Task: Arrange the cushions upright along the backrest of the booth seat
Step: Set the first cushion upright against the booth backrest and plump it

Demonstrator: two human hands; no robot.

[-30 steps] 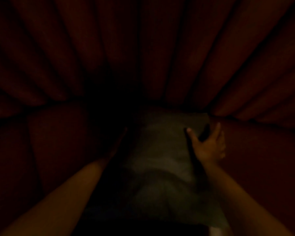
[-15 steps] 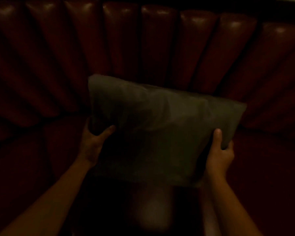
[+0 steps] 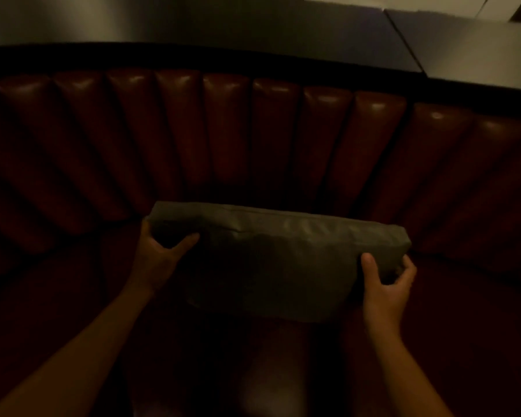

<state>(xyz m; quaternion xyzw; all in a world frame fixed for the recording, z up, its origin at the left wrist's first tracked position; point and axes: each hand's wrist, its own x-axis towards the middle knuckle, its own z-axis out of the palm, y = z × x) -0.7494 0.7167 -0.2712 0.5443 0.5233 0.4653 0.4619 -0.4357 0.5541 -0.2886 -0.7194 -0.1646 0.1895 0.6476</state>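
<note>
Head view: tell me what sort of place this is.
Probably a restaurant or bar booth, dimly lit. A dark red channel-tufted backrest curves round the seat, a flat ledge runs behind it, and the left hand and right hand grip a grey-green cushion against it.

The lone head view looks steeply down, close, at the dim, perhaps curved backrest.

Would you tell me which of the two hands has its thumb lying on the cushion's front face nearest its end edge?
The right hand; the left hand grips the cushion with its thumb further in.
</note>
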